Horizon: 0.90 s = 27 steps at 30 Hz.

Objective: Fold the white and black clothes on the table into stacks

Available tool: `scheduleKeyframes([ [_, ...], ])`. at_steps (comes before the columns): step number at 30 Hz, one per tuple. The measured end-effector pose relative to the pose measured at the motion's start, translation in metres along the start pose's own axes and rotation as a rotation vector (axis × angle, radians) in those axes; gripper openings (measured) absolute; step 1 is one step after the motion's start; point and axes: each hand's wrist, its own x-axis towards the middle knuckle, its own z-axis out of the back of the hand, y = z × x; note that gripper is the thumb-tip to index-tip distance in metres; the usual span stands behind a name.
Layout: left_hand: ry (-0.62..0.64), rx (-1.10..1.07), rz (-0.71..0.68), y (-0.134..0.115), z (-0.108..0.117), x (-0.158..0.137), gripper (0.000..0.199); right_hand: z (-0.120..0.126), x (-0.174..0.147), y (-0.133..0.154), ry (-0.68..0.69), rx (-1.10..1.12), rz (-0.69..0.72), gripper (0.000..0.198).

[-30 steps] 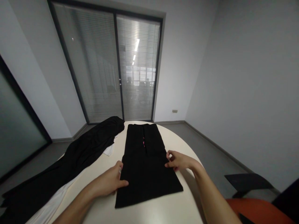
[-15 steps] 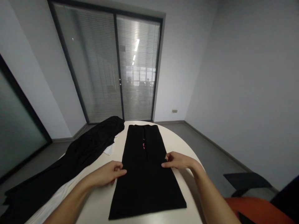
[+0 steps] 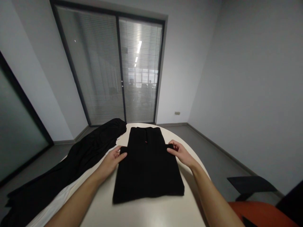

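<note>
A black folded garment [image 3: 148,176] lies lengthwise on the pale table, its far end narrower than its near hem. My left hand [image 3: 113,159] pinches the left end of a fold, thumb on top and fingers underneath. On the opposite side my right hand [image 3: 180,152] grips the fold's right end in the same way. Between the hands this upper layer overlaps the far part of the garment, where a short slit and a tiny pink spot show. What kind of garment it is I cannot tell.
Left of my arm, a heap of black clothing [image 3: 87,154] lies along the table, with white cloth [image 3: 59,200] under it. The round table [image 3: 142,216] curves away at the right. A chair with an orange seat [image 3: 255,211] stands at lower right, and glass doors [image 3: 139,94] are behind.
Both hands have moved away from me, drawing the fold further over the garment. The near hem has shifted forward, and most of the pink marking is now covered.
</note>
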Motion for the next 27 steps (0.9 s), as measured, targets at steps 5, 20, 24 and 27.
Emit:
scheduleKeyframes([
  [5, -0.144, 0.004, -0.009, 0.036, -0.004, 0.029, 0.079, -0.014, 0.025, -0.042, -0.162, 0.036, 0.006, 0.061],
  [20, -0.224, 0.958, 0.208, 0.047, 0.002, 0.006, 0.052, -0.004, 0.008, -0.054, 0.010, -0.615, -0.438, 0.040],
  [24, -0.161, 0.852, 0.199, 0.048, 0.002, -0.002, 0.051, -0.007, 0.004, -0.049, 0.135, -0.504, -0.459, 0.028],
  [27, -0.120, 0.664, 0.195, 0.051, 0.000, -0.006, 0.061, -0.008, 0.002, -0.044, 0.171, -0.362, -0.499, 0.023],
])
